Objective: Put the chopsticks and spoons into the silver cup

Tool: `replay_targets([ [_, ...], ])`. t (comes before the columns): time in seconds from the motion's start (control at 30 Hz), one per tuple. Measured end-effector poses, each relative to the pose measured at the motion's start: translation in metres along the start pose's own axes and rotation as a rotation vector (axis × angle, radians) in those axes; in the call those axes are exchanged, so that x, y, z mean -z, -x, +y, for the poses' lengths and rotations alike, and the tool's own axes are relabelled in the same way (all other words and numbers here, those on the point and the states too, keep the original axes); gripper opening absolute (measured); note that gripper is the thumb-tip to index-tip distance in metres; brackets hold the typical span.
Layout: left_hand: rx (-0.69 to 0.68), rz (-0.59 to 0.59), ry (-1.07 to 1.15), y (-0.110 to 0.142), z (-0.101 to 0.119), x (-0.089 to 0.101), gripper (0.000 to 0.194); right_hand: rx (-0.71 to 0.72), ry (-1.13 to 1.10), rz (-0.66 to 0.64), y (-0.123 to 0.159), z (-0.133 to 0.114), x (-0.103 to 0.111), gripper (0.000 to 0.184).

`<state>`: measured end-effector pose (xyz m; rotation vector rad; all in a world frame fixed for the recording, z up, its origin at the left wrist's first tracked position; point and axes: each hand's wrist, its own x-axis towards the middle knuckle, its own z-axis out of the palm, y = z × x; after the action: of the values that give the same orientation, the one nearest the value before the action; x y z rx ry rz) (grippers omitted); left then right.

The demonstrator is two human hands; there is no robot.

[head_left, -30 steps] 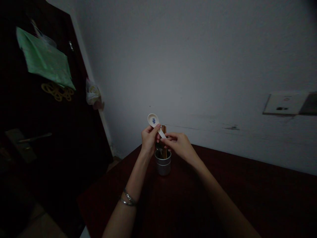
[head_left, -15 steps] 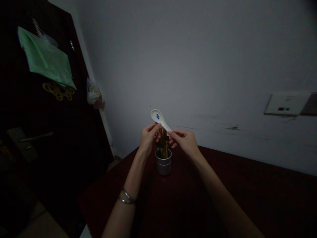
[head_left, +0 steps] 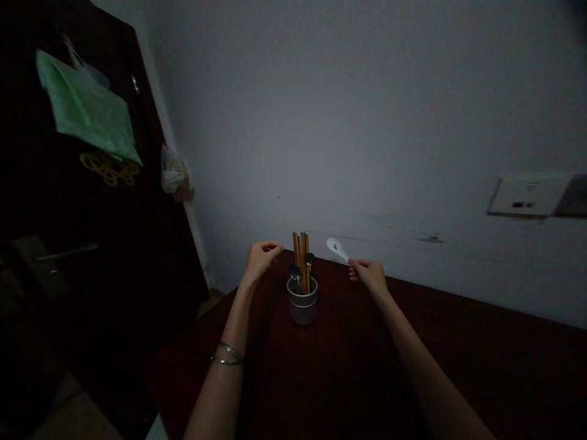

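Note:
My right hand [head_left: 370, 276] pinches the handle end of a white soup spoon [head_left: 336, 247] with a blue mark in its bowl. The spoon is held above the table, bowl up and to the left. My left hand [head_left: 262, 261] is in the air to the left of a grey metal holder [head_left: 302, 308], its thumb and forefinger tips together and nothing seen in them. Upright in the holder stand several wooden chopsticks [head_left: 301, 260] and two metal spoons, one at the left [head_left: 296, 273] and one at the right [head_left: 310, 259].
The dark red table [head_left: 339, 366] meets a pale wall [head_left: 321, 122] behind. To the left is a dark door [head_left: 151, 256] with a green cloth [head_left: 89, 110] hanging on it. A plastic bag [head_left: 173, 174] hangs beside the door; a wall socket [head_left: 525, 195] is at the right.
My left hand has let go of the soup spoon and moved left and down. My right hand has carried the spoon right and down, so the chopsticks and metal spoons now show fully.

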<state>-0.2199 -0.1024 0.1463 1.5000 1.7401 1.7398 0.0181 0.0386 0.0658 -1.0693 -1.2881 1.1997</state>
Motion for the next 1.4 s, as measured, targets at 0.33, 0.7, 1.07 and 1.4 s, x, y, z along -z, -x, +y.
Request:
replay_targets([
  [0.33, -0.057, -0.332, -0.124, 0.007, -0.003, -0.003, 0.015, -0.205, 0.147, -0.08, -0.005, 0.062, -0.008, 0.014],
  [0.7, -0.03, -0.43, -0.208, 0.004, -0.01, -0.005, 0.019, -0.296, 0.218, -0.152, -0.005, 0.073, -0.007, 0.016],
  [1.07, -0.077, -0.364, -0.261, 0.003, -0.014, -0.009, 0.016, -0.308, 0.219, -0.192, -0.004, 0.07, -0.006, 0.021],
  [1.4, -0.123, -0.333, -0.284, 0.002, -0.016, -0.013, 0.017, -0.297, 0.211, -0.204, -0.001, 0.068, -0.006, 0.01],
])
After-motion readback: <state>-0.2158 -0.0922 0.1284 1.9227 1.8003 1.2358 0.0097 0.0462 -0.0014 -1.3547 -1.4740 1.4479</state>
